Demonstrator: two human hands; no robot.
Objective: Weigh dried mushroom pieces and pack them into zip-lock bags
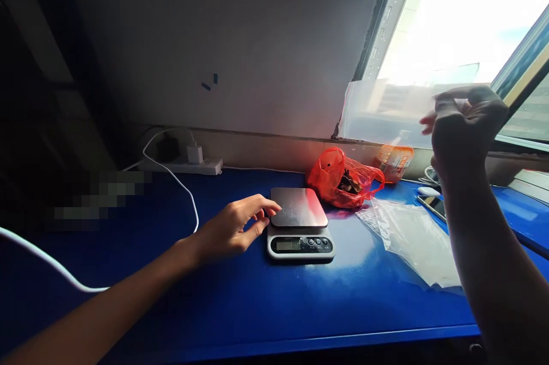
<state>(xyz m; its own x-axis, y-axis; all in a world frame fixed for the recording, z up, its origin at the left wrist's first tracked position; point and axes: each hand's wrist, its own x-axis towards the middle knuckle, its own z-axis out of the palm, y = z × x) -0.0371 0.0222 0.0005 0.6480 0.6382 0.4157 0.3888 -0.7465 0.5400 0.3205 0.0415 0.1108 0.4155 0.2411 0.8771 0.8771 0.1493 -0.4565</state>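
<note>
A kitchen scale [299, 207] with a steel plate and a white body sits on the blue table, faint digits on its display [288, 246]. My left hand [240, 222] is at the scale's left side, thumb and index finger apart, fingertips at the plate's edge. Nothing shows in it. High on the right, before the window, I hold up my right hand [467, 119], blurred, with its fingers curled together. What it may hold cannot be made out. Behind the scale lies a red plastic bag [332, 182], open, with dark dried pieces [349, 182] inside.
Clear plastic bags [418, 239] lie flat right of the scale. Beyond them are a phone [433, 205] and an orange-labelled package [394, 162]. A power strip [210, 166] with a charger [194, 153] and white cable [191, 196] is at the back left. A translucent sheet [377, 110] covers the window's lower part.
</note>
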